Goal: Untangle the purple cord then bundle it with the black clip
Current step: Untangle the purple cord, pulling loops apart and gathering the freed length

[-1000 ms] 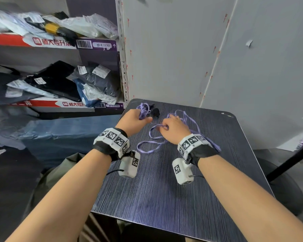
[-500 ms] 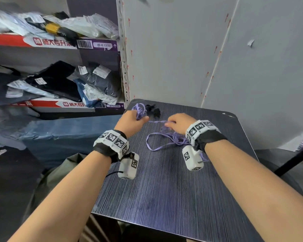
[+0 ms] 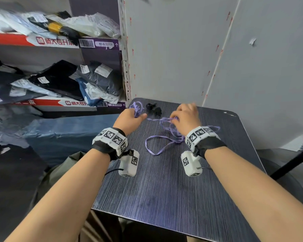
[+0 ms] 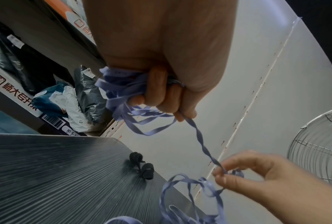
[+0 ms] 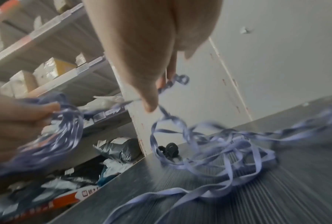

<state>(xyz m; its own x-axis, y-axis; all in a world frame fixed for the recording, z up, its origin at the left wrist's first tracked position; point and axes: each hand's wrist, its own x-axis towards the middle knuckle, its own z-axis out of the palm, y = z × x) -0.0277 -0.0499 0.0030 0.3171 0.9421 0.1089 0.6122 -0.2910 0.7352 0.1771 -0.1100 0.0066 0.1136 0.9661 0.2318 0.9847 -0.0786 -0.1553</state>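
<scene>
**Cord half gathered, clip waiting**

The left hand (image 3: 129,117) is closed in a fist around a bunch of gathered loops of the purple cord (image 3: 157,145), a flat lilac lace; the left wrist view shows its fingers (image 4: 157,89) curled tight over the bunch. From that fist a twisted length runs toward three o'clock to the right hand (image 3: 187,116), whose thumb and fingertips (image 4: 221,174) pinch it lightly, the other fingers loosely curled. The rest of the cord lies in loose, overlapping loops on the table (image 3: 164,198), under and just toward six o'clock of the right hand.

This looks like the untangling and gathering step, well under way but not done: much of the cord is still slack on the surface. The next move probably calls for the right hand to feed the free length over to the left, working out the twist and any crossed loops so nothing knots. The black clip (image 3: 154,109) lies untouched at twelve o'clock, between the two hands and near the far edge, within easy reach for the bundling.

The table has a dark, finely striped top with rounded corners. Grey wall panels (image 3: 217,58) stand behind it; at ten o'clock, shelving (image 3: 59,42) holds bagged parcels with labels. A wire fan guard (image 4: 318,144) shows in the left wrist view.
</scene>
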